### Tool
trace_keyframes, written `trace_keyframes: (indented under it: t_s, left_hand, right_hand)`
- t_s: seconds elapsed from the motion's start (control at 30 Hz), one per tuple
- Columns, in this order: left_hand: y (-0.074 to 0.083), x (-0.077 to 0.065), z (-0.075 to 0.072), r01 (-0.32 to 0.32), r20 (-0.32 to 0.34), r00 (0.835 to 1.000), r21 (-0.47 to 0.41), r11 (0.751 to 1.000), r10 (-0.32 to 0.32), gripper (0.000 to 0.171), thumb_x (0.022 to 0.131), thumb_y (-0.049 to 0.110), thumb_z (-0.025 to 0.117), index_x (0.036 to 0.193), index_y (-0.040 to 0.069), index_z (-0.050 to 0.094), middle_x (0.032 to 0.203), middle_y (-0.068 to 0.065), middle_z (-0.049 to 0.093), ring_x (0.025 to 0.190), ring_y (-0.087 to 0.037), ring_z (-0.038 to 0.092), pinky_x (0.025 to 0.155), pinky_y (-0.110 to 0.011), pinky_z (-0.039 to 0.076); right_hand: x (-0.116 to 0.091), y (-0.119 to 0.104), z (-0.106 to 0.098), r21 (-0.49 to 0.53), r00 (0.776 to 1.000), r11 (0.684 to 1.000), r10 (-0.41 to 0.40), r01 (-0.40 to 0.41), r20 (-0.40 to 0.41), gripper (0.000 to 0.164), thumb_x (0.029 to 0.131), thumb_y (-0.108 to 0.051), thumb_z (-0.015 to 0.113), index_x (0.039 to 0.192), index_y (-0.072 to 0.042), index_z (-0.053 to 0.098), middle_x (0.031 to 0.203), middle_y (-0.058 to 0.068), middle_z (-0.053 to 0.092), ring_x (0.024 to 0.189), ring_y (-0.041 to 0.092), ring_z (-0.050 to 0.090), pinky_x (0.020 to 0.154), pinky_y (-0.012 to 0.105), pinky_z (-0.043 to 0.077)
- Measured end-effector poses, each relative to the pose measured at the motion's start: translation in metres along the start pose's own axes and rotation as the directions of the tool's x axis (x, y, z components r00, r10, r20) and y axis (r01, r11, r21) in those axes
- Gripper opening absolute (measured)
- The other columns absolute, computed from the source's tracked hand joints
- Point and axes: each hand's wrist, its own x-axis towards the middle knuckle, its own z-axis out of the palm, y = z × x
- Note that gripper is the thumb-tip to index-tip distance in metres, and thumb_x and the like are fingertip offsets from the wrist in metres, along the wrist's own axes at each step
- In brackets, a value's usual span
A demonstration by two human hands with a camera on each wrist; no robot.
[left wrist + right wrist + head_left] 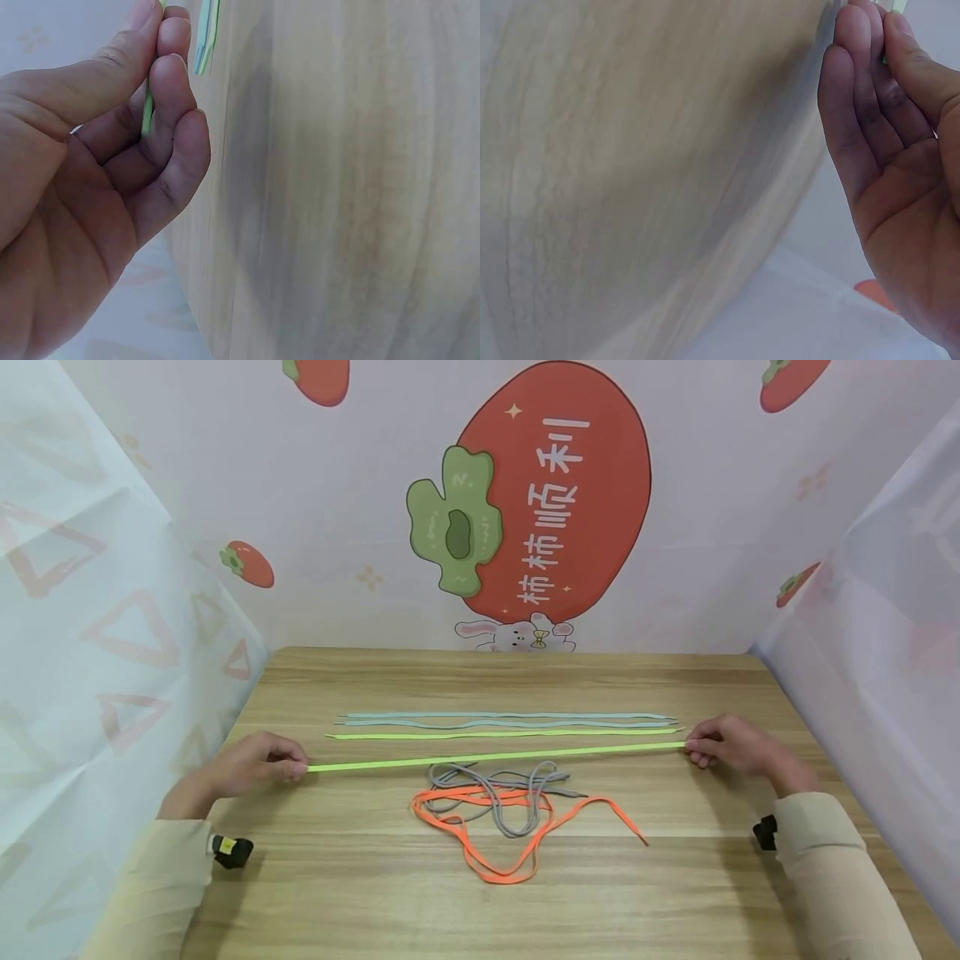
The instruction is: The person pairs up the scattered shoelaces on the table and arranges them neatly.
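Observation:
A yellow-green shoelace (600, 750) is stretched straight across the table between two hands. My left hand (258, 764) pinches it near one end between thumb and fingers; its short tail (147, 112) shows against the fingers in the left wrist view. At the other end my right hand (731, 745) pinches the lace with thumb and fingertips. Just beyond lies a second yellow-green shoelace (405, 737), laid out lengthwise. Behind that run two light blue shoelaces, a farther one (540, 716) and a nearer one (390, 722).
An orange shoelace (498, 880) lies in loose loops at mid-table, nearer than the held lace. Grey lacing (513, 833) is tangled over it. The wooden table (360, 893) meets a printed backdrop (337, 593) behind and white sheets at both sides.

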Motion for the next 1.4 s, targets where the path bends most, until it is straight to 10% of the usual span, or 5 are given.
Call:
trace_keyframes:
  t_s: [0.9,1.4]
  left_hand:
    - [-0.015,0.034,-0.008,0.275,-0.022,0.961,0.217,0.937,-0.277,0.019,0.101,0.025,0.073,0.083,0.02,0.075,0.075,0.007,0.065,0.07,-0.005,0.053,0.069,-0.025,0.044]
    - [-0.007,0.048,-0.008,0.314,-0.006,0.946,0.258,0.914,-0.323,0.035,0.101,0.028,0.074,0.07,0.013,0.065,0.069,0.006,0.058,0.066,-0.011,0.049,0.07,-0.028,0.041]
  right_hand:
    - [0.023,0.001,-0.015,-0.054,0.988,0.987,0.151,-0.149,0.036,0.021,0.107,-0.012,0.063,0.093,0.0,0.073,0.079,0.002,0.071,0.074,0.013,0.066,0.067,0.026,0.058]
    - [0.028,-0.006,-0.016,-0.132,0.98,0.974,0.193,-0.185,0.052,0.031,0.102,-0.025,0.072,0.077,-0.006,0.069,0.072,-0.001,0.067,0.069,0.011,0.064,0.065,0.026,0.053]
